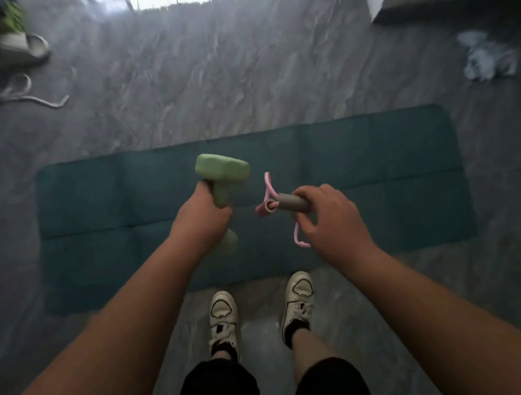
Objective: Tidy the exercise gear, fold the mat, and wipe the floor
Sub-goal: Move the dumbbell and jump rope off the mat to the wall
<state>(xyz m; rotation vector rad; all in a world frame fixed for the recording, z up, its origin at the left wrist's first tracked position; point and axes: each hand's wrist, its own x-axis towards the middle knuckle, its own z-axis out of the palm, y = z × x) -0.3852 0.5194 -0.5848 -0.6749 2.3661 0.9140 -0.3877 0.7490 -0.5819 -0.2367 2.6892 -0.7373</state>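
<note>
Above the mat (pixel 381 183), dumbbell (pixel 222 172) in left hand (pixel 200 218).

The floor (pixel 239 79) is made of grey tiles with a marble pattern, and it shines near the top of the view. A dark green mat (pixel 365 185) lies flat on it, spread wide from left to right, with fold lines visible. A crumpled light blue cloth (pixel 486 56) lies on the floor beyond the right end of the mat. A pale rope (pixel 18 93) lies in loops at the far left. Two white shoes (pixel 222 315) stand on the tiles just beside the near edge of the mat.
</note>
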